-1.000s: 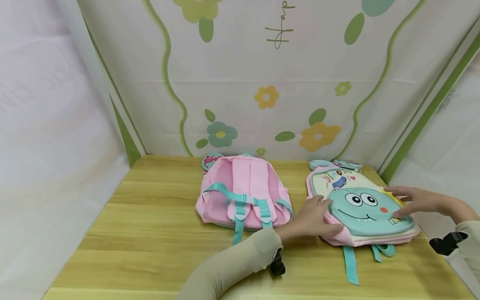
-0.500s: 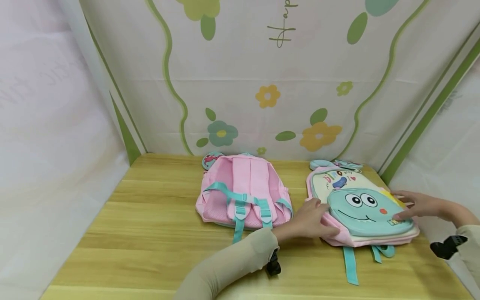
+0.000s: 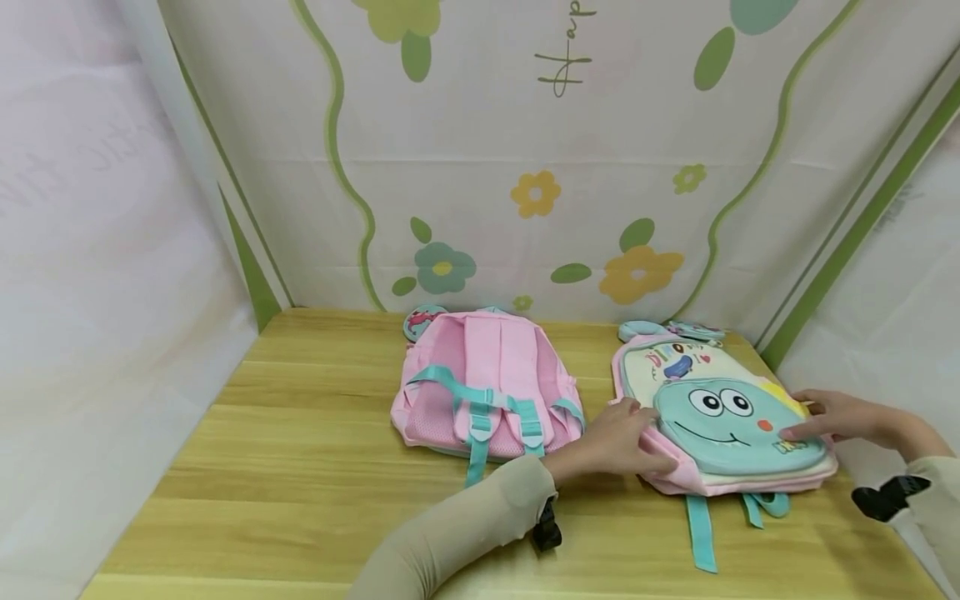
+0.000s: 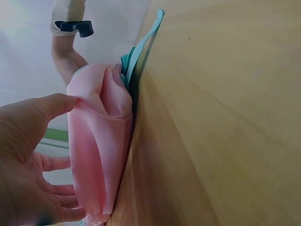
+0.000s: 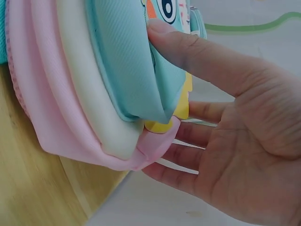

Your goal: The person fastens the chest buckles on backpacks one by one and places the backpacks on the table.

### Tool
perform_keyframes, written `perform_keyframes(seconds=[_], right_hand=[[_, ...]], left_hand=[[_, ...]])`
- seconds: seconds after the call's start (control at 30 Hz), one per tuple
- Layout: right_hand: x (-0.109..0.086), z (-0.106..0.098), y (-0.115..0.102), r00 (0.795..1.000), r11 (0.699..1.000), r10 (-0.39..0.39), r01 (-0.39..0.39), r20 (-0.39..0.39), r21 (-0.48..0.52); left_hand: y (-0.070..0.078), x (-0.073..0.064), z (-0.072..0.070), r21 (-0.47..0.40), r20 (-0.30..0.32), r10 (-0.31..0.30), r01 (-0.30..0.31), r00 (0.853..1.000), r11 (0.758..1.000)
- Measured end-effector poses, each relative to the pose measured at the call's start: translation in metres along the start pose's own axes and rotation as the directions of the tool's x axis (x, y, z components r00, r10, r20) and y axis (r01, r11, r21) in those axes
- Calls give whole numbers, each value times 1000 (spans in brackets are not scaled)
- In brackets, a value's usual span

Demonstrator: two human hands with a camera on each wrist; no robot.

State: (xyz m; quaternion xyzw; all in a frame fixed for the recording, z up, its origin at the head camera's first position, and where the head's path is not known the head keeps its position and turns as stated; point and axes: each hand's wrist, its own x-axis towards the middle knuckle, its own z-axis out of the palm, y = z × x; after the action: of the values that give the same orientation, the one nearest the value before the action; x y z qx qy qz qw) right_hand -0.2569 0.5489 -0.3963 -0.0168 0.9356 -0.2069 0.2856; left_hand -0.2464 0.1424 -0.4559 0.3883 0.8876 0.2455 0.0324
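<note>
At the table's right lies a pink child's backpack (image 3: pixel 720 417) with its front up. A teal pocket with a smiling cartoon face and a yellow edge covers much of it. My left hand (image 3: pixel 617 437) touches its left side, thumb on the pink fabric near the lower corner and fingers spread further along, as the left wrist view shows. On the opposite side is my right hand (image 3: pixel 843 417). Its thumb presses the teal pocket (image 5: pixel 122 61), while the straight fingers lie along the pink side edge. Teal strap ends (image 3: pixel 701 533) stick out underneath.
A second pink backpack (image 3: pixel 498 375) lies straps up to the left of my left hand, with a round teal tag (image 3: pixel 422 323) behind it. The wooden table (image 3: pixel 300 467) meets a flower-print cloth backdrop (image 3: pixel 465 167). White cloth walls (image 3: pixel 112 292) flank both sides.
The left hand shifts slightly left early on, then stays at the backpack's side. The right hand slides slightly along the right edge, and its thumb moves a little left on the teal pocket.
</note>
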Motion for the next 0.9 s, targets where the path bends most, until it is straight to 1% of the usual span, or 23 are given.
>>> perform_keyframes(seconds=[0.1,0.17,0.37,0.5,0.57,0.67,0.77,0.9], right_hand=[[-3,3,3,999,999,-43,44,-31,10],[-4,5,4,997,999,-53,53,-55,12],[-9,8,-1,990,999,-30,33,-139,21],[-17,9,-8,976,997,-35,49,-214,56],[-21,10,-10,967,993,-50,74,-251,90],[-29,9,-14,947,987,-64,106,-315,118],[-37,5,-19,922,983,-85,138,-377,118],[-46,-3,-29,895,977,-106,174,-433,122]], left_hand=[[0,1,-1,-18,12,-15,15,1000,1000],[0,0,-1,-32,25,-30,31,999,999],[1,-1,-3,-44,49,-60,62,997,997],[2,-2,-3,-51,44,-75,78,996,996],[3,-2,-3,-57,37,-80,82,996,995],[4,-3,-4,-66,28,-91,93,995,994],[5,-4,-5,-88,23,-104,106,994,991],[7,-6,-6,-120,26,-110,112,994,986]])
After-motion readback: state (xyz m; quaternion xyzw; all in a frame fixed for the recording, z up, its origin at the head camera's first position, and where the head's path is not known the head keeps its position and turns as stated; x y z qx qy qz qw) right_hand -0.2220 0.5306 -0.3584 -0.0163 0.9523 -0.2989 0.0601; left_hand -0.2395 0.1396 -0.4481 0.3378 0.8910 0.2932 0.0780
